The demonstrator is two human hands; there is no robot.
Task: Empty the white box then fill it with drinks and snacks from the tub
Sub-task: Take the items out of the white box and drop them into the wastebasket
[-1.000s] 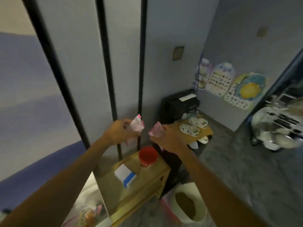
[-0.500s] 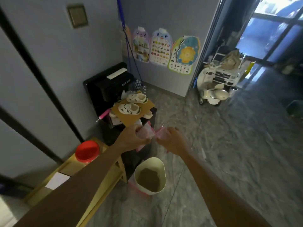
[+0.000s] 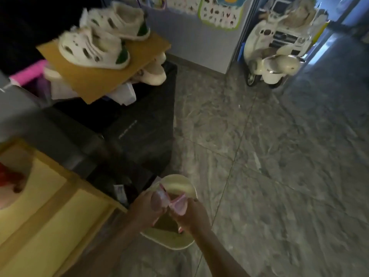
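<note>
My left hand (image 3: 146, 205) and my right hand (image 3: 191, 214) are close together, each closed on a crumpled pink and white wrapper (image 3: 175, 203). They hover right above the cream round bin (image 3: 175, 185) on the floor, whose opening lies under my hands. The white box and the tub are out of sight. The picture is blurred.
A yellow wooden shelf unit (image 3: 50, 212) stands at the lower left with a red lid (image 3: 8, 176) at its edge. A black cabinet (image 3: 139, 132) carries cardboard with white children's shoes (image 3: 93, 47). A cream toy scooter (image 3: 273, 56) is parked at the far wall. Grey marble floor (image 3: 279, 156) stretches right.
My view has swung from the wall panels down toward the floor. My hands, still holding the pink wrappers, have come down from chest height to just over the cream bin.
</note>
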